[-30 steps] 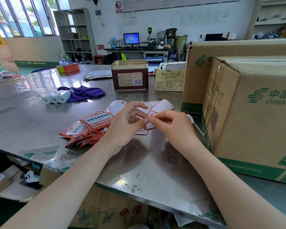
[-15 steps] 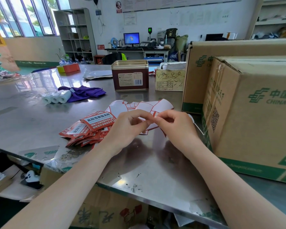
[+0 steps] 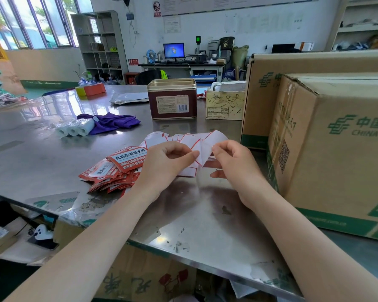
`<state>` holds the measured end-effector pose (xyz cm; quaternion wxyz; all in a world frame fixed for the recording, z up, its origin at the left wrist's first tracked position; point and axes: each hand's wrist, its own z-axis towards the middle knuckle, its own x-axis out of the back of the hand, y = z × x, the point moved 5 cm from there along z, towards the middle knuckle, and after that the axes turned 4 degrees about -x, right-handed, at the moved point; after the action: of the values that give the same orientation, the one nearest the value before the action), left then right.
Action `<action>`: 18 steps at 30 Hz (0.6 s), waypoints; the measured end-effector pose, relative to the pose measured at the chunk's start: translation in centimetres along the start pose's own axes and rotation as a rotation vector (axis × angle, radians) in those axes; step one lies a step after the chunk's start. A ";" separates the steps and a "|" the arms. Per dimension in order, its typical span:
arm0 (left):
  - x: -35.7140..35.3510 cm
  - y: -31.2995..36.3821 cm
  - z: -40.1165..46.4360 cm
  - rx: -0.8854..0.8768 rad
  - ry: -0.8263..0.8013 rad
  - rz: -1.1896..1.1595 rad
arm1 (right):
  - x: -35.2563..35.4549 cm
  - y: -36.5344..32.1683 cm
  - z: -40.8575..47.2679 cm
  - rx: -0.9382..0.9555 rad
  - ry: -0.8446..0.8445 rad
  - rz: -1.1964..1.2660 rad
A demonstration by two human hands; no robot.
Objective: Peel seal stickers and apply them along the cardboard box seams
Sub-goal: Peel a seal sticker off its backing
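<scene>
Both hands, left (image 3: 168,164) and right (image 3: 234,168), seemingly pinch a white backing sheet (image 3: 202,156) stretched between them.

bright daylight from windows (image 3: 31,22) | glare on steel table (image 3: 52,105) | wide-angle edge distortion

You have a single head-worn wide view, looking forward and down across the steel table (image 3: 42,162) from its near edge, close above it; the room beyond that table curves at the frame's edges.
</scene>
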<state>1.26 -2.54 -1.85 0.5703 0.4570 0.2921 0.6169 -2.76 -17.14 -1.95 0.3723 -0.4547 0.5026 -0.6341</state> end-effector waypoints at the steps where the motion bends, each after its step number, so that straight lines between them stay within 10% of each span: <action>1: 0.1 -0.1 0.0 0.007 0.010 0.013 | -0.1 0.0 0.0 -0.005 -0.008 0.005; 18: 0.1 -0.1 0.2 -0.077 -0.025 0.318 | 0.0 -1.9 -0.9 0.194 0.004 0.030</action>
<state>1.48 -2.41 -1.85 0.4861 0.4830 0.1851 0.7044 -3.71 -16.49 -0.20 0.4232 -0.4075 0.4464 -0.6750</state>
